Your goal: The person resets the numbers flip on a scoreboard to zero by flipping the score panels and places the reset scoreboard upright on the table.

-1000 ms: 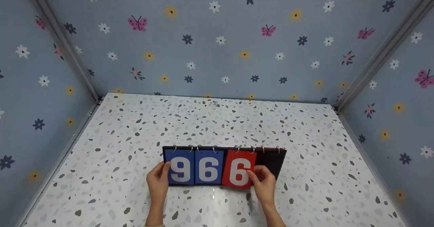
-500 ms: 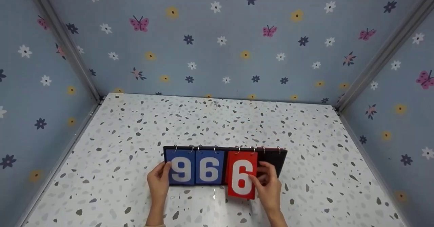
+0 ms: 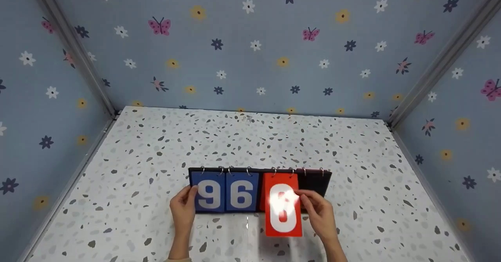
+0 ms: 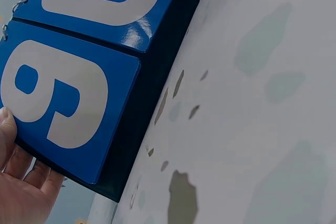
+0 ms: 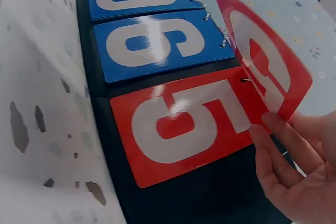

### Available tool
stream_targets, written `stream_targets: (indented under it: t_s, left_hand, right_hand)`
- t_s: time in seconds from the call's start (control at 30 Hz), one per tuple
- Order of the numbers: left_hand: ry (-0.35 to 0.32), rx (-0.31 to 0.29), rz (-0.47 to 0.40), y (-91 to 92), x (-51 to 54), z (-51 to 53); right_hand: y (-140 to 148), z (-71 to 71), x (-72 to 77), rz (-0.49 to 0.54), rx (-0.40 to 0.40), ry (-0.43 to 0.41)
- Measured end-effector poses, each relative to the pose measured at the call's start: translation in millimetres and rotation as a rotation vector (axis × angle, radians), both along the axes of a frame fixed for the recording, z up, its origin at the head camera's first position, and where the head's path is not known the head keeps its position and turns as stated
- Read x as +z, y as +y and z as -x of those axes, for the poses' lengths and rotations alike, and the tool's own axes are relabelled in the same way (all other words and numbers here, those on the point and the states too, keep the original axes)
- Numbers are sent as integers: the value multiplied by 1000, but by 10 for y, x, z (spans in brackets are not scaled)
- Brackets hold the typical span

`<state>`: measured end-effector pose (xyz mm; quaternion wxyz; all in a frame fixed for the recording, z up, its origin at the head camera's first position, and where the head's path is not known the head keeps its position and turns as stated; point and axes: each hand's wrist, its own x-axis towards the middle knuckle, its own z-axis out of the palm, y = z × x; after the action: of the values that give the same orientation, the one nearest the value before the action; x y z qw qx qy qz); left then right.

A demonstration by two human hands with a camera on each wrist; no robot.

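A black flip scoreboard (image 3: 318, 183) stands tilted on the table, its number cards hung on metal rings. My left hand (image 3: 183, 207) grips its left edge, beside a blue 9 card (image 3: 208, 193) and a blue 6 card (image 3: 241, 193). At the right edge of a lifted red number card (image 3: 283, 226), my right hand (image 3: 320, 215) pinches with thumb and fingers. Glare covers part of this card's digit. Under it, the right wrist view shows a red 5 card (image 5: 176, 129) lying against the backing.
The white speckled table (image 3: 250, 140) reaches back to a blue flowered wall panel (image 3: 250, 31). Similar panels with grey metal corner posts (image 3: 446, 54) close in both sides. The board's far right section shows bare black backing in the head view.
The red card has been raised from the board and swung out toward the viewer. My right hand has moved rightward with it. My left hand holds the same spot.
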<state>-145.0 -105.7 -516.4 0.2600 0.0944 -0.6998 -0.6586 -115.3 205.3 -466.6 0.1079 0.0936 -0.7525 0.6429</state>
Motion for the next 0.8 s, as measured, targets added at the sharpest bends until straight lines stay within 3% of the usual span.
stream_targets:
  t_s: [0.17,0.33,0.53,0.7,0.8]
  left_hand:
    - [0,5,2,-35,-173,69]
    - [7,12,3,-50,-269,109]
    - [-4,0,-12,-31,-171,70]
    - [-20,6,-9,5,-8,1]
    - [-14,6,-18,13,24,-11]
  right_hand:
    - [87,53,-65,31,85,92]
    - [60,66,37,26,44,89]
    - [-83,88,321,-62,-104,203]
    - [-130,211,454,-145,-146,395]
    - [-138,316,502,-176,-161,473]
